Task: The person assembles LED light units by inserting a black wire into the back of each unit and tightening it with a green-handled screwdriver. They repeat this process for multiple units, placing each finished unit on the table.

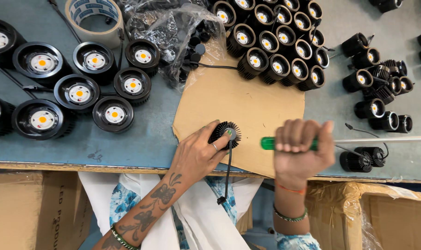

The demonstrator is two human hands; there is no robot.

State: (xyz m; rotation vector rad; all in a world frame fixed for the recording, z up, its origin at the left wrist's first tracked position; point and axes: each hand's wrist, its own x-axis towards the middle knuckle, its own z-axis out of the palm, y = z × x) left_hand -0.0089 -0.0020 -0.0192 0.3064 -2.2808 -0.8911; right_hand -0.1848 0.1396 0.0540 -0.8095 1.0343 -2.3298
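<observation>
Cardboard boxes (30, 208) sit nearest you, below the table edge, with your white and blue-flowered clothing between them. Just above, your left hand (199, 153) is closed around the small black finned metal lamp housing (225, 134), thumb and fingers pinching its ribbed rim and pressing it down on the brown cardboard sheet (247, 102). Its thin black cable (227, 171) hangs over the table edge toward your lap. Your right hand (300, 148) is clenched in a fist around the green-handled screwdriver (268, 143), held sideways just right of the housing; the shaft is hidden or blurred, so whether it touches the housing cannot be told.

That housing looks rigid and light, and its fins give good grip, so the rim is the place to hold it (the cable is soft and likely a poor handle).

Further out on the blue-grey table (150, 139), large round black downlights with yellow centres (78, 92) lie at left, and smaller black downlights (275, 41) crowd beyond the cardboard and at right. Farthest away are a roll of beige tape (93, 18) and a crumpled clear plastic bag (173, 32).
</observation>
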